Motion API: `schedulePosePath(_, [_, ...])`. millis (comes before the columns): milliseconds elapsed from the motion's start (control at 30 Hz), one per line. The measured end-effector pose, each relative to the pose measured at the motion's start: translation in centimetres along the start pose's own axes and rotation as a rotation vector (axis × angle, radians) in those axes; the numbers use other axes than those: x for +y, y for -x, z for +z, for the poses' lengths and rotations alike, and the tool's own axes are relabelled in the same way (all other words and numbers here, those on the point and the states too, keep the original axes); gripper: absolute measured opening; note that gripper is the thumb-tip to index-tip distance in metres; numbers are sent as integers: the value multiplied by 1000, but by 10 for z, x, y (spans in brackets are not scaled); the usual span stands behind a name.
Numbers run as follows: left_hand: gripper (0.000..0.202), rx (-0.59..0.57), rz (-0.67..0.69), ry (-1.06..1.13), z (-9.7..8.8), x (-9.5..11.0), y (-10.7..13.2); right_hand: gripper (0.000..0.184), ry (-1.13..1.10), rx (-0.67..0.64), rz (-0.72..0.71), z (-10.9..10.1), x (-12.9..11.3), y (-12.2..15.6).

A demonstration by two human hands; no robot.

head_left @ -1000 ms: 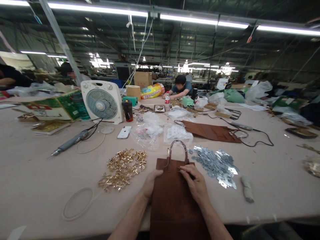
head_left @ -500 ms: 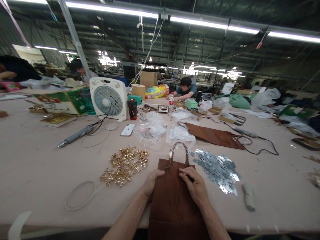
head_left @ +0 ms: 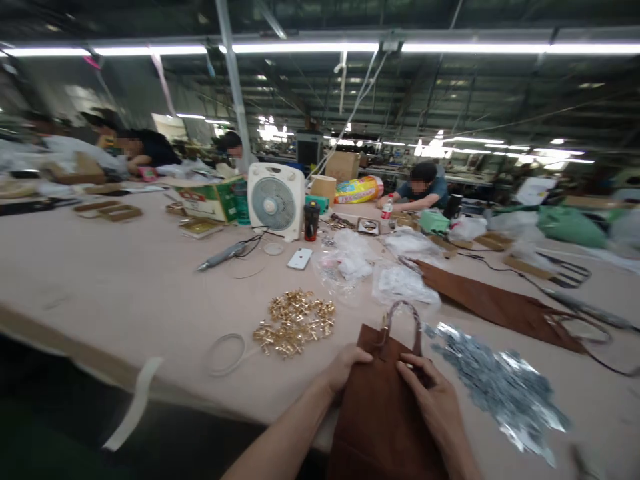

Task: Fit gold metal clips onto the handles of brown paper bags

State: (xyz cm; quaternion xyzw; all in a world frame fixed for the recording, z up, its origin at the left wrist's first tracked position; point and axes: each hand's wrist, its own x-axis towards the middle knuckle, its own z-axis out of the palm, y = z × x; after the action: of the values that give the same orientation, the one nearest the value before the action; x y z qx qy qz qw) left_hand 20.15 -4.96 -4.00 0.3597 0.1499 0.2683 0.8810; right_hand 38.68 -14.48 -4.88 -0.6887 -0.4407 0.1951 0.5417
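A brown bag with a braided handle lies at the table's front edge, running down out of view. My left hand grips its left side, thumb on the front and other fingers behind. At the right foot of the handle, my right hand has thumb and fingertips closed on the bag's upper part; whether a small part sits between them is hidden. Beside the handle's left foot shows a gold fitting. Gold metal fittings lie piled to the left, flat silvery metal plates to the right.
Another brown bag piece lies at the right, near a grey corded tool. Further back are a phone, a box fan, a dark bottle, plastic bags and a second corded tool. A co-worker leans over the far side.
The view has turned left, so everything sits further right and more of the table's left side shows. Both hands keep nearly the same hold on the bag.
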Motion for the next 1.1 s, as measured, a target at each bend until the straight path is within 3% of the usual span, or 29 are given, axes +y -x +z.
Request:
schedulePosePath(133, [46, 184, 98, -149, -10, -1, -10, 66, 129, -9, 75, -6, 10, -2])
schedulePosePath(200, [58, 245, 163, -226, -17, 1, -10, 69, 194, -18, 82, -8, 14, -5])
schedulePosePath(300, [79, 297, 303, -469, -20, 5, -2, 67, 264, -27, 79, -10, 15, -6])
schedulePosePath(500, [74, 344, 415, -833, -14, 10, 16, 66, 304, -60, 42, -5, 9, -1])
schedulePosePath(633, [45, 400, 374, -1067, -12, 7, 15, 64, 318, -79, 39, -5, 7, 1])
schedulePosePath(767, [53, 566, 286, -1232, -7, 0, 9, 67, 324, -87, 62, -4, 3, 3])
schedulePosePath(900, [39, 634, 298, -1235, -2, -5, 7, 66, 316, -55, 70, -5, -3, 7])
schedulePosePath(1100, [35, 699, 232, -1133, 4, -2, 10, 63, 251, 172, -42, 7, -19, 11])
